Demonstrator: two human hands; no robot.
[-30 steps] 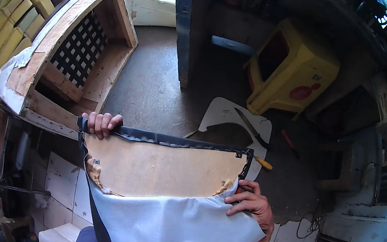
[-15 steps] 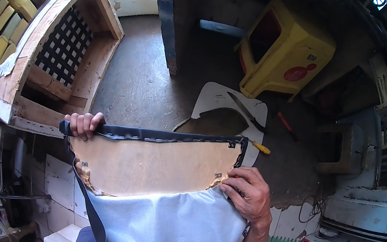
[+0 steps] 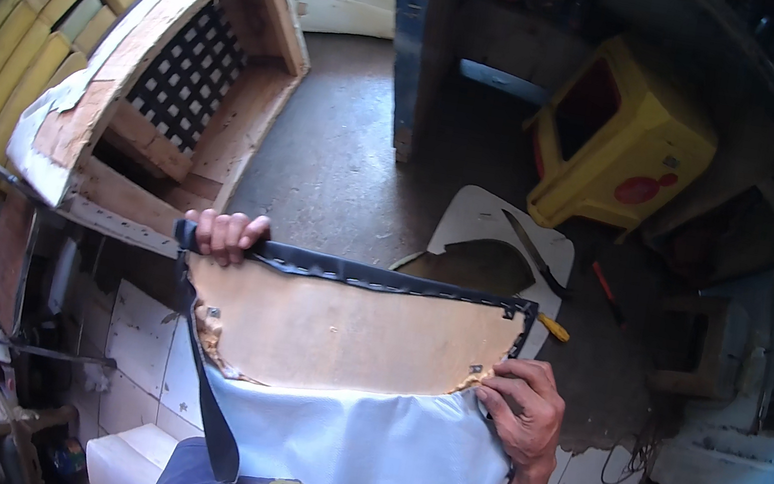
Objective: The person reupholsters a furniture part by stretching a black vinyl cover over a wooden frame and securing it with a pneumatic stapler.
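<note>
A plywood panel (image 3: 342, 336) lies in front of me, its far edge wrapped in black upholstery fabric (image 3: 342, 267) fastened with a row of staples. The fabric's pale underside (image 3: 356, 440) spreads loose over the near edge, toward my shirt. Yellowish foam shows at the panel's two near corners, and small metal plates sit near the corners. My left hand (image 3: 224, 236) is closed over the far left corner, fingers wrapped over the black edge. At the right near corner, my right hand (image 3: 525, 411) pinches the fabric edge beside the foam; its fingertips are partly hidden.
A wooden seat frame (image 3: 261, 111) with black webbing stands at the left, by stacked yellow foam (image 3: 4, 70). Beyond the panel, a white board (image 3: 483, 212) carries a knife (image 3: 532, 250). A yellow-handled tool (image 3: 553, 327) lies near it. A yellow stool (image 3: 641, 140) stands far right.
The whole scene has shifted right in the picture as the view turned. Both hands keep about the same places on the panel, and the right fingers are slightly rearranged.
</note>
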